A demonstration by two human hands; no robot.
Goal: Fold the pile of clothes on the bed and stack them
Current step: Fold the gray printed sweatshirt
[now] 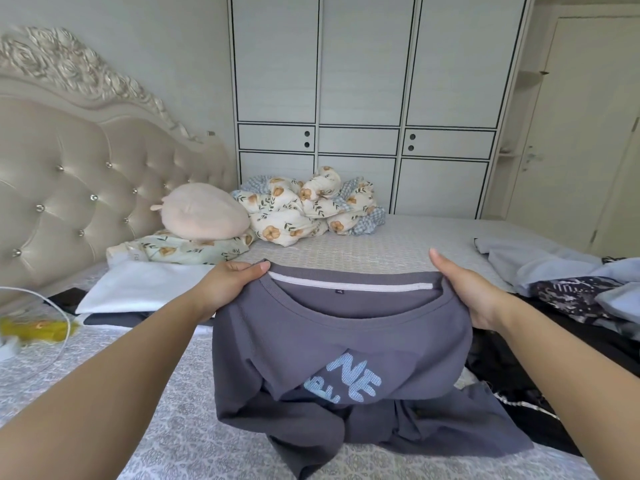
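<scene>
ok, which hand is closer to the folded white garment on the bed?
Left. The left hand grips the grey shirt right beside the folded white garment; the right hand holds the shirt's far shoulder.

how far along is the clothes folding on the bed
Early on. A folded white garment already lies flat on darker folded pieces at the left. In hand: the left hand and right hand each hold a shoulder of the grey t-shirt, not yet folded. Left: the loose pile of blue, patterned and black clothes on the right.
</scene>
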